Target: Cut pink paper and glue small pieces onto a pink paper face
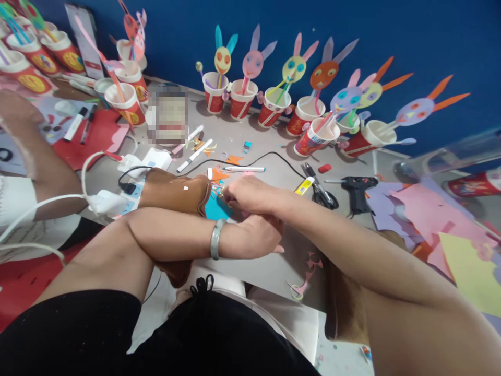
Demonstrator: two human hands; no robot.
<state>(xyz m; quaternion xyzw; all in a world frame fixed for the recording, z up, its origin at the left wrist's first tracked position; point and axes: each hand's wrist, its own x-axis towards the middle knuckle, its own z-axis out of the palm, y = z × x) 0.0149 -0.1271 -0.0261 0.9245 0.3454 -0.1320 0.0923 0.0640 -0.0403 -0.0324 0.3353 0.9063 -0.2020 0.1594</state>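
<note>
Head view: my left hand point(262, 234) and right hand point(248, 194) curled, any grip indiscernible, over seemingly unfinished work, while rabbit-faced red-and-white paper cups point(273, 110) stood apparently complete.

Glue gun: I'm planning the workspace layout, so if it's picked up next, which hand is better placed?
Probably the right hand. The black glue gun lies beyond the right forearm, which crosses between it and the left hand; the left would have to reach past that arm.
</note>
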